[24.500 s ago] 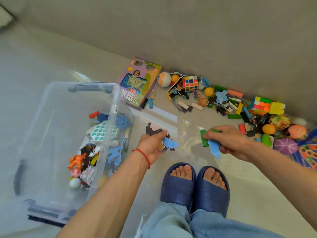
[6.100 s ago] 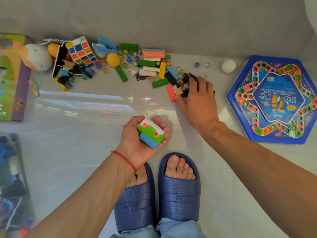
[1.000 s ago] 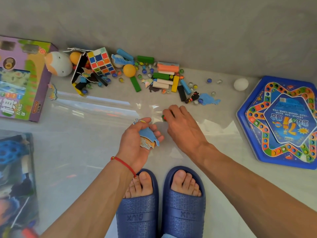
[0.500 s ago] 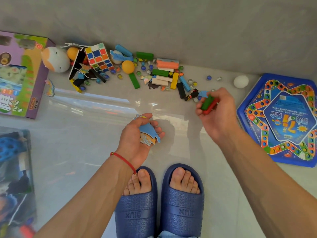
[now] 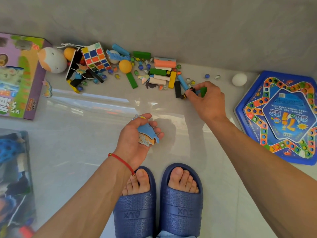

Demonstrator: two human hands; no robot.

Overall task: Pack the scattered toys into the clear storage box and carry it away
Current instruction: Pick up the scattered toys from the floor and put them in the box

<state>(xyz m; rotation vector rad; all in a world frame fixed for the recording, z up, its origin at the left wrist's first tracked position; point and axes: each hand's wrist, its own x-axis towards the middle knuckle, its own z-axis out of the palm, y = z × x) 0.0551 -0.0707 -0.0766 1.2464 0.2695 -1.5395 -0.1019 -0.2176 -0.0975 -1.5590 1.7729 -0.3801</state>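
My left hand is palm up over the floor, curled around blue and orange flat cut-out pieces. My right hand reaches to the toy pile by the wall, holding a green block while its fingertips pinch a small dark figure. The pile holds a colour cube, an orange ball, several coloured blocks and marbles. Only a corner of the clear storage box shows at the lower left, with toys inside.
A purple game box lies at the left, a white-and-orange egg toy beside it. A blue hexagonal board game lies at the right, a white ball near it. My feet in blue slippers stand below. The grey wall runs behind the pile.
My right hand, with the green and red blocks it picked up, has moved back down to the pile and closed its fingertips on the dark figure. My left hand has stayed put.
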